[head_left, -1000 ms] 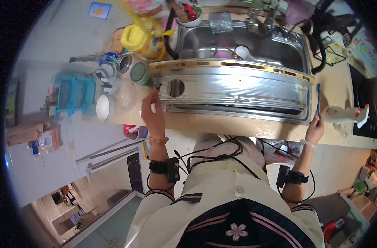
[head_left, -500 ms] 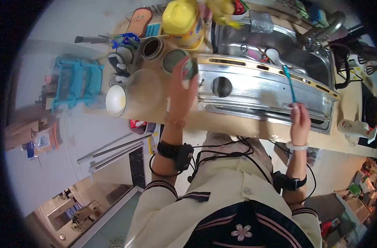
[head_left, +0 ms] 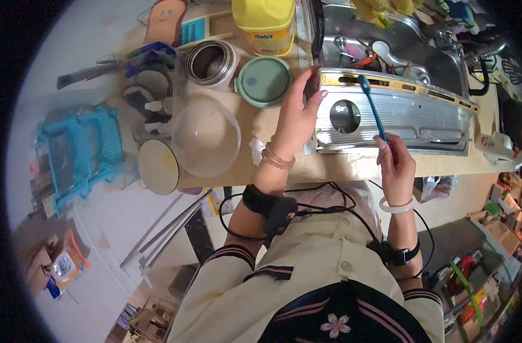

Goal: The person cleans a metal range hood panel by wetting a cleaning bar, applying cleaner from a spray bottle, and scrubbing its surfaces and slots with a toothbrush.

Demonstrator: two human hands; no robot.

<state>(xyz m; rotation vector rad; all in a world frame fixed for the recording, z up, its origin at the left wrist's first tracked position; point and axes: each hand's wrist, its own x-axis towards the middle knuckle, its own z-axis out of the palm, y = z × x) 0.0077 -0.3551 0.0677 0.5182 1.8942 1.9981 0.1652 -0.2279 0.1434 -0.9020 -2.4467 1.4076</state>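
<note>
A long ridged metal panel (head_left: 398,117) with a round hole and a yellow-stained slotted strip lies along the front of the sink. My left hand (head_left: 298,111) grips its left end, fingers at the upper corner and thumb on the near face. In my right hand (head_left: 396,166) is a teal toothbrush (head_left: 373,108), pinched near the lower end of its handle. The brush head points up and overlaps the stained strip, just right of its left end. Under the panel's near side shows the metal sink rim.
The sink (head_left: 341,28) holds a white spoon (head_left: 381,50) and other utensils. Left of the panel stand a green-lidded container (head_left: 264,81), an open jar (head_left: 209,62), a clear bowl (head_left: 206,139) and a yellow tub (head_left: 264,23). A white bottle (head_left: 498,148) lies at the right.
My left hand has moved from beside the panel onto its left end. The toothbrush has shifted left along the strip. The view has turned, so the counter items appear closer.
</note>
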